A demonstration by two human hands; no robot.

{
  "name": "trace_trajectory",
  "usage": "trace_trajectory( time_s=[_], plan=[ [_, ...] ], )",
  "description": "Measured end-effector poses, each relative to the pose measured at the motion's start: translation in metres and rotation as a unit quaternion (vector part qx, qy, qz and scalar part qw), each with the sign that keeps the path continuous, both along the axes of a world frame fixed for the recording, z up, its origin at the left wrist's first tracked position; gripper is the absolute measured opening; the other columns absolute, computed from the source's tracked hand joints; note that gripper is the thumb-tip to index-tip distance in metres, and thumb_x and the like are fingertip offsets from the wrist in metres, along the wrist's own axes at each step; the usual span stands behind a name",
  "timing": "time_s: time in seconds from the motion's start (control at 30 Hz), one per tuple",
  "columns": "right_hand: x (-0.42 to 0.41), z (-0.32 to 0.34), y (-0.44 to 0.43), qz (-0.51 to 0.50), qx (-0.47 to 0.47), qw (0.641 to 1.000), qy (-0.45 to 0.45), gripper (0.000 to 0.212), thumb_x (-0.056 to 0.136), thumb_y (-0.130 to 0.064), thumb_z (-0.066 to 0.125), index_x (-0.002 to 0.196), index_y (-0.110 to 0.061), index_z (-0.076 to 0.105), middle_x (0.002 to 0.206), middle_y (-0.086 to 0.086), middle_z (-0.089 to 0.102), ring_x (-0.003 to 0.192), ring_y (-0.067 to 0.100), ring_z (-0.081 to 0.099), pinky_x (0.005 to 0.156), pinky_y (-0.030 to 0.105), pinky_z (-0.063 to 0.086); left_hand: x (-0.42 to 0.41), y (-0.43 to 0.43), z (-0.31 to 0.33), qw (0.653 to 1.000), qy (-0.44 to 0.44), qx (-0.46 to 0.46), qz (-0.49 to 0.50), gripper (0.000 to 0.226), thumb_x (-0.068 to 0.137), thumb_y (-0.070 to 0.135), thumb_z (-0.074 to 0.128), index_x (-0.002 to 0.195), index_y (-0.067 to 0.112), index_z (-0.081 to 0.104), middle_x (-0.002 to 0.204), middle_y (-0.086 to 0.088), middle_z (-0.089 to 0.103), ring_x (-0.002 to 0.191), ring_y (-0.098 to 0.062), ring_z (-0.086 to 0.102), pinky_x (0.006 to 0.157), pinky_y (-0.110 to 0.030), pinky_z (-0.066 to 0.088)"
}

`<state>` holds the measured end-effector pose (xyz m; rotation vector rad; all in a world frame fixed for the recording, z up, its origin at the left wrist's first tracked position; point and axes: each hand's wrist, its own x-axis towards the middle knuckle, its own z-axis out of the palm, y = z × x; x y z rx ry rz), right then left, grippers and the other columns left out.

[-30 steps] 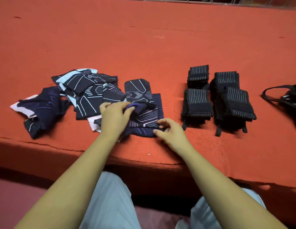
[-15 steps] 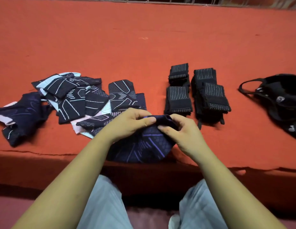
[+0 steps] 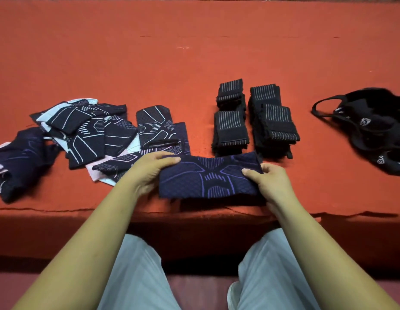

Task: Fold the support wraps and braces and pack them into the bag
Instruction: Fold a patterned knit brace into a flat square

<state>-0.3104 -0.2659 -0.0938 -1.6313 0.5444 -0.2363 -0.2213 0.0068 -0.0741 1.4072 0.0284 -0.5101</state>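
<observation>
A navy brace with purple lines is stretched flat just above the front edge of the red surface. My left hand grips its left end and my right hand grips its right end. A loose pile of navy and white patterned braces lies to the left. Two folded stacks of black striped wraps sit behind the held brace. The black bag lies at the far right, partly cut off by the frame edge.
The red cloth-covered surface stretches far back. Its front edge runs just below my hands. A single dark brace lies at the far left. My knees in light trousers are below the edge.
The brace has come off the pile, moved right toward the front edge, and been pulled out flat between both hands. The view has shifted right, showing more of the bag.
</observation>
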Motion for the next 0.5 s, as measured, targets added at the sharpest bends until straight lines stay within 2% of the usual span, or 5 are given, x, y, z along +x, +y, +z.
trace_trajectory(
  time_s=[0.03, 0.1, 0.3, 0.43, 0.5],
  plan=[
    [0.001, -0.001, 0.001, 0.004, -0.021, 1.000, 0.005, 0.024, 0.081, -0.007, 0.079, 0.090, 0.011, 0.066, 0.080, 0.017, 0.070, 0.069, 0.020, 0.061, 0.061, 0.029, 0.045, 0.000, -0.003, -0.002, 0.999, 0.007, -0.006, 0.040, 0.010, 0.083, 0.004, 0.072, 0.090, 0.007, 0.065, 0.085, -0.013, 0.072, 0.067, -0.016, 0.071, 0.068, -0.029, 0.061],
    [0.001, -0.005, 0.003, 0.016, -0.066, 0.998, 0.012, 0.024, 0.080, -0.009, 0.079, 0.088, 0.010, 0.067, 0.080, 0.017, 0.071, 0.068, 0.019, 0.059, 0.060, 0.031, 0.044, -0.003, -0.002, -0.011, 0.997, 0.002, 0.031, 0.068, 0.010, 0.090, 0.007, 0.068, 0.081, 0.011, 0.064, 0.076, -0.007, 0.072, 0.064, -0.013, 0.069, 0.067, -0.028, 0.059],
    [-0.003, -0.007, 0.011, 0.045, -0.220, 0.974, 0.012, 0.013, 0.082, -0.014, 0.075, 0.079, -0.014, 0.063, 0.076, -0.003, 0.067, 0.071, 0.015, 0.061, 0.063, 0.030, 0.041, -0.013, 0.007, -0.026, 0.976, -0.110, 0.187, -0.021, 0.023, 0.085, 0.012, 0.075, 0.108, 0.011, 0.070, 0.102, -0.005, 0.077, 0.100, -0.022, 0.072, 0.099, -0.043, 0.053],
    [-0.011, -0.001, 0.018, 0.072, -0.159, 0.985, -0.010, 0.025, 0.080, -0.006, 0.077, 0.098, -0.012, 0.060, 0.087, -0.002, 0.071, 0.081, 0.015, 0.067, 0.067, 0.019, 0.049, -0.010, 0.015, -0.021, 0.957, -0.156, 0.244, -0.005, 0.020, 0.080, 0.015, 0.075, 0.099, 0.015, 0.071, 0.096, 0.000, 0.078, 0.095, -0.019, 0.073, 0.099, -0.048, 0.053],
    [-0.016, -0.001, 0.022, 0.045, -0.314, 0.948, -0.033, 0.043, 0.078, -0.005, 0.074, 0.116, -0.011, 0.056, 0.104, 0.005, 0.065, 0.098, 0.023, 0.061, 0.085, 0.028, 0.049, -0.009, 0.017, -0.019, 0.948, -0.166, 0.270, -0.025, 0.019, 0.079, 0.021, 0.075, 0.098, 0.018, 0.071, 0.096, 0.004, 0.078, 0.094, -0.016, 0.073, 0.098, -0.046, 0.053]
  ],
)
